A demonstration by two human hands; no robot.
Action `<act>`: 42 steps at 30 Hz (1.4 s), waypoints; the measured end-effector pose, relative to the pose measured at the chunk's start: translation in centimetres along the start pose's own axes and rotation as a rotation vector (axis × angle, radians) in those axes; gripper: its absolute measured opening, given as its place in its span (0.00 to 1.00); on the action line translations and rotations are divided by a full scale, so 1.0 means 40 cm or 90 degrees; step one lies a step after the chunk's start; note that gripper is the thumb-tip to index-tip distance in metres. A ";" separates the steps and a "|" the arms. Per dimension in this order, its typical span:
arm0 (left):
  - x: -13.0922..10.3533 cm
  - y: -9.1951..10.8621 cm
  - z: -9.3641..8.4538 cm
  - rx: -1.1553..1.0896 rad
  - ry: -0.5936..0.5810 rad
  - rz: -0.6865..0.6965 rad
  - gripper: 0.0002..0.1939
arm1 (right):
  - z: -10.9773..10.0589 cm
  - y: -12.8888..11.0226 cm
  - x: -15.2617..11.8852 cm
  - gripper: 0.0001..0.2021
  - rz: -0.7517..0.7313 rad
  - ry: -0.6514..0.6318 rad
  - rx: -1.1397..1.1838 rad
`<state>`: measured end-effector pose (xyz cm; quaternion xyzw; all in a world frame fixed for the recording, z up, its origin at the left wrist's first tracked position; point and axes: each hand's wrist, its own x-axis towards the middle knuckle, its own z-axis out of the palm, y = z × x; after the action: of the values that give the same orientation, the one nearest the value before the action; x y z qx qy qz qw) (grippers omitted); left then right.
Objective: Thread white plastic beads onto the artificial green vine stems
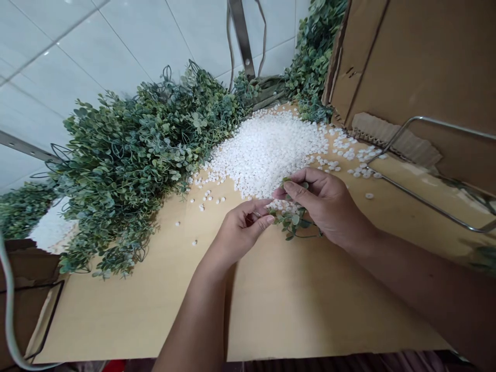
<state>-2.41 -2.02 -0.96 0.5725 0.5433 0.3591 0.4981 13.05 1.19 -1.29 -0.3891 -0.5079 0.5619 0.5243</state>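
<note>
Both hands meet over the near edge of a heap of small white plastic beads (267, 150). A sprig of artificial greenery (293, 219) hangs between them, its round green leaves drooping below the fingers. My right hand (323, 204) pinches the sprig's upper part between thumb and fingers. Thumb and fingertips of my left hand (246, 225) close on a leafy tip at the sprig's left side. Whether a bead sits between the fingertips is too small to make out.
A large pile of artificial greenery (143, 160) lies to the left, against the tiled wall (127, 41). At the right stand a cardboard box (418, 62) and a bent metal wire frame (420, 204). Loose beads scatter over the tan tabletop (155, 310). A pale cable (10, 305) curves at far left.
</note>
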 end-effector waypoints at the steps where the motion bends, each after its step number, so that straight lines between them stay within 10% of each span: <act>1: 0.001 0.000 0.000 -0.003 -0.008 -0.017 0.17 | -0.001 -0.003 0.000 0.04 -0.009 0.004 0.009; 24: 0.005 0.002 0.021 0.161 0.093 0.193 0.02 | -0.010 -0.022 -0.002 0.07 -0.021 -0.011 0.000; 32: 0.005 0.000 -0.004 0.161 0.126 0.241 0.04 | -0.043 -0.073 0.001 0.20 0.063 -0.286 0.096; 37: -0.004 0.020 -0.012 0.185 0.137 0.291 0.05 | -0.038 -0.054 0.004 0.09 0.024 -0.166 -0.037; 42: -0.013 0.027 -0.006 0.221 0.182 0.335 0.04 | -0.005 -0.023 -0.019 0.06 0.039 -0.301 -0.163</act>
<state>-2.43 -2.42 0.19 0.7132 0.4941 0.4540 0.2026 13.53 0.43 -0.48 -0.3256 -0.6711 0.5837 0.3207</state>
